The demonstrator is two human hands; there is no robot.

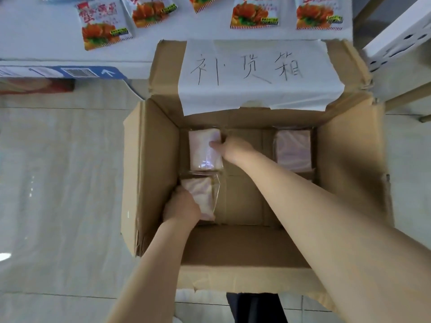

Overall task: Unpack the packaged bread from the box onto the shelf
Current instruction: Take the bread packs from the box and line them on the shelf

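box (pixel 151 171): an open brown cardboard carton standing on the floor, all four flaps folded outward; its bottom is mostly bare cardboard.
paper sheet (pixel 254 73): white, lying on the far flap of the box, with black handwritten characters.
far-left bread pack (pixel 203 157): pale pink-and-white sliced bread in clear plastic wrap, lying flat in the far left corner of the box bottom.
near-left bread pack (pixel 204 194): the same kind of wrapped bread, just near the first, against the left wall, tilted up on its left side.
far-right bread pack (pixel 293 149): a third wrapped bread, flat in the far right corner, well apart from both hands.
left hand (pixel 182 208): reaches down inside the left wall and grasps the near-left bread pack at its near left end, fingers curled under the wrap.
right hand (pixel 233 148): reaches across the box; its fingertips are curled onto the right edge of the far-left bread pack, grasping it.
shelf (pixel 46 38): a white flat board beyond the box; no bread pack lies on it.
snack packets (pixel 103 24): white and red-orange printed bags, lying in a row on the shelf.
floor (pixel 58 183): pale glossy tiles to the left of the box.
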